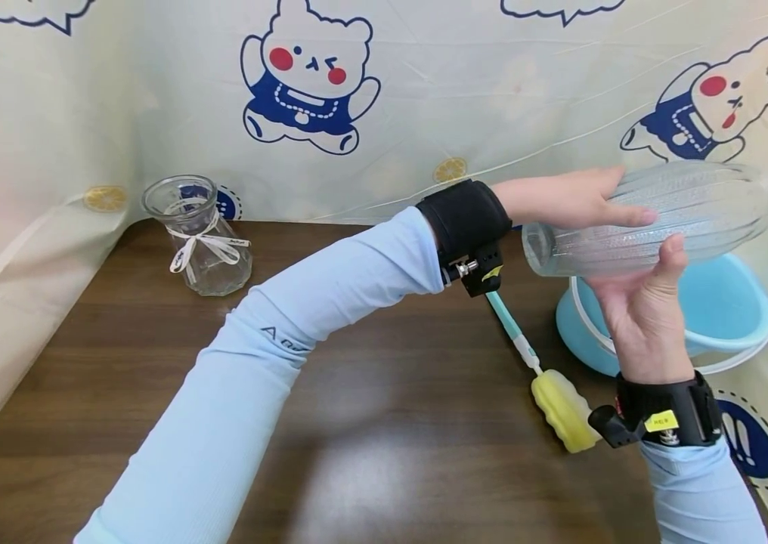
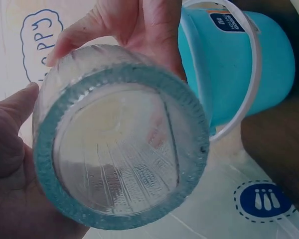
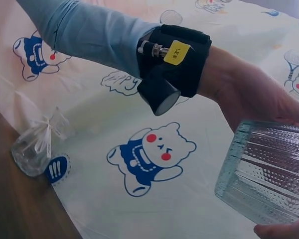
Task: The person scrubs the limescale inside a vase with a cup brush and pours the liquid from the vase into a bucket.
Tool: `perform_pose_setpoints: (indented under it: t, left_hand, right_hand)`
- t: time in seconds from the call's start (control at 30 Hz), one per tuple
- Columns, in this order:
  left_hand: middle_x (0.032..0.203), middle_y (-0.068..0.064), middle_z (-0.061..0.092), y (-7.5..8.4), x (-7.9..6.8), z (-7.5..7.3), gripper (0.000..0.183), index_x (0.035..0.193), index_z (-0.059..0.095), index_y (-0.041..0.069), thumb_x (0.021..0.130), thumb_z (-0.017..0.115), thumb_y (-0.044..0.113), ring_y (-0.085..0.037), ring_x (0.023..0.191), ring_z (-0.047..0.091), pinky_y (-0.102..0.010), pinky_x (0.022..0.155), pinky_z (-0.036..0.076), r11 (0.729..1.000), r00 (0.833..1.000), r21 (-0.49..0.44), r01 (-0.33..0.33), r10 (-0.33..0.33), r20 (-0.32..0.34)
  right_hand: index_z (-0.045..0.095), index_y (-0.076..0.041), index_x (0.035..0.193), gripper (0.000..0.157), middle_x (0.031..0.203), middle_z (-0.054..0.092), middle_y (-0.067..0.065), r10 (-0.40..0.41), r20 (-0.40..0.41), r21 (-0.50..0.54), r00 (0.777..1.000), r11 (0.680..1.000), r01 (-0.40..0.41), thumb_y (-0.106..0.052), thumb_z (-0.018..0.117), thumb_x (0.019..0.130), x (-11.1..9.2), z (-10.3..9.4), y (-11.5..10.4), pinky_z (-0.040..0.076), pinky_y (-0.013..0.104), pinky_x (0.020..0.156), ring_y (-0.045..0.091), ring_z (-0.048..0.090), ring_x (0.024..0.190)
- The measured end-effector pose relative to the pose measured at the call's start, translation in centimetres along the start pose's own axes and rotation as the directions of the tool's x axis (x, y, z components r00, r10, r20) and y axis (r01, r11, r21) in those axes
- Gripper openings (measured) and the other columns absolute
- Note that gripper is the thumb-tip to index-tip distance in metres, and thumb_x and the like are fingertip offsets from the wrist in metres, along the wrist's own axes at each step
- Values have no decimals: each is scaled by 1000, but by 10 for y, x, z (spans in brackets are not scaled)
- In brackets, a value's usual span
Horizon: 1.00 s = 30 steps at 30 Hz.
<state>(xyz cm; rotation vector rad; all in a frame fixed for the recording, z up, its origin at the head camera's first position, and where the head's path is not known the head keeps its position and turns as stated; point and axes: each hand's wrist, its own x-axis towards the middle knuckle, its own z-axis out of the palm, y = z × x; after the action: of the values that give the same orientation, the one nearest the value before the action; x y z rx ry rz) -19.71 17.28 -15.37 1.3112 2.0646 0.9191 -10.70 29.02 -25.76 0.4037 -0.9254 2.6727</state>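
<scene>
A clear ribbed glass vase point(image 1: 710, 208) lies nearly level in the air, overlapping the light blue bucket point(image 1: 577, 332) in the head view. My left hand point(image 1: 571, 200) holds it from above and behind, its thumb along the glass. From below, my right hand point(image 1: 649, 325) supports the vase with its thumb raised against the near side. The thick round base point(image 2: 50, 154) faces the left wrist camera, with a hand on either side. In the right wrist view, the textured glass wall point(image 3: 269, 169) sits between both hands; some fingers are hidden.
On the brown table point(image 1: 384, 385) lies a bottle brush point(image 1: 564, 408) with a yellow sponge head, near the bucket. A small glass jar point(image 1: 217, 264) with a white ribbon bow stands at the back left. Printed cloth point(image 1: 425, 91) hangs behind and at both sides.
</scene>
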Motion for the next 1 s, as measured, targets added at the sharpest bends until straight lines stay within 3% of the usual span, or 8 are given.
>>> perform_pose_setpoints:
  t: [0.17, 0.33, 0.47, 0.57, 0.67, 0.77, 1.0]
  left_hand:
    - [130, 7, 44, -1, 4, -1, 55, 141, 27, 17, 93, 47, 37, -1, 113, 42, -9, 88, 30, 987, 997, 140, 73, -70, -28]
    - [121, 5, 50, -1, 12, -1, 50, 133, 40, 15, 92, 46, 43, -4, 107, 46, -9, 83, 34, 961, 992, 251, 118, -105, -67]
    - [107, 4, 54, 0, 17, -2, 47, 126, 49, 14, 90, 50, 44, -5, 98, 48, -10, 77, 35, 949, 990, 296, 110, -79, -115]
    - [82, 5, 45, 1, 20, -2, 37, 107, 56, 14, 88, 54, 46, -6, 80, 45, -14, 66, 32, 948, 986, 299, 109, -65, -154]
    - [72, 3, 31, 3, 23, -1, 33, 89, 52, 14, 85, 57, 46, -7, 68, 38, -17, 60, 26, 945, 981, 304, 121, -68, -180]
    - [71, 3, 29, 6, 26, 0, 34, 83, 45, 15, 84, 58, 47, -7, 66, 35, -17, 59, 25, 924, 980, 357, 136, -74, -183]
    - [74, 5, 28, 19, 38, 1, 37, 80, 38, 17, 83, 59, 48, -5, 66, 32, -16, 59, 25, 889, 977, 419, 184, -120, -175]
  right_hand:
    - [27, -29, 134, 69, 144, 25, 5, 45, -73, 145, 996, 989, -34, -22, 69, 80, 2, -5, 2, 29, 53, 100, 26, 26, 132]
    - [28, -30, 133, 67, 143, 27, 5, 86, -135, 326, 987, 945, -38, -21, 69, 80, 4, -10, 4, 26, 55, 100, 27, 28, 131]
    - [29, -33, 132, 57, 141, 27, 4, 119, -168, 461, 979, 887, -29, -31, 62, 85, 7, -10, 5, 25, 57, 100, 28, 28, 130]
    - [30, -36, 131, 55, 141, 27, 4, 158, -183, 560, 970, 828, -29, -40, 59, 85, 9, -10, 7, 23, 57, 101, 28, 28, 130]
    - [30, -36, 131, 57, 140, 27, 5, 187, -190, 629, 964, 777, -27, -45, 59, 83, 9, -10, 9, 23, 56, 102, 30, 28, 129]
    - [31, -35, 129, 58, 139, 29, 5, 213, -219, 673, 952, 739, -10, -49, 59, 81, 9, -10, 10, 24, 56, 101, 31, 32, 127]
    - [34, -35, 127, 59, 136, 33, 6, 228, -267, 715, 937, 698, 34, -58, 58, 77, 12, -8, 10, 29, 55, 99, 33, 37, 123]
